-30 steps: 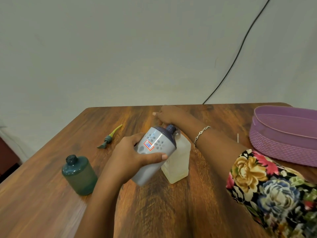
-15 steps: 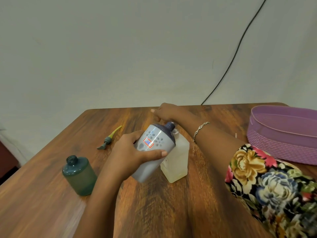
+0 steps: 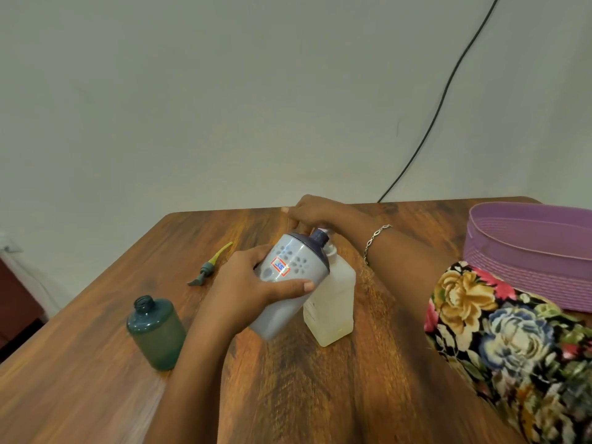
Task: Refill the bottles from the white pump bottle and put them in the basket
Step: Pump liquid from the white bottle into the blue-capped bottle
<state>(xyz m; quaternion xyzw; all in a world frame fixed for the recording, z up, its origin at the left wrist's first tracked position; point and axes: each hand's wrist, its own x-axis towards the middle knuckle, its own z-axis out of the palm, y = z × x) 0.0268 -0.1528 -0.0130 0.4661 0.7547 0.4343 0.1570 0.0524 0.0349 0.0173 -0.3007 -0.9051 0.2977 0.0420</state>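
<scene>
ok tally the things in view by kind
bottles: 3 (grey bottle, white bottle, green bottle)
pump head: 1
basket: 1
total: 5

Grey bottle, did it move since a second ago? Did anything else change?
Nothing visibly changed. The left hand still grips the tilted grey bottle, its neck by the top of the white pump bottle, and the right hand stays on that bottle's top. The green bottle, the loose pump piece and the basket sit where they were.
</scene>
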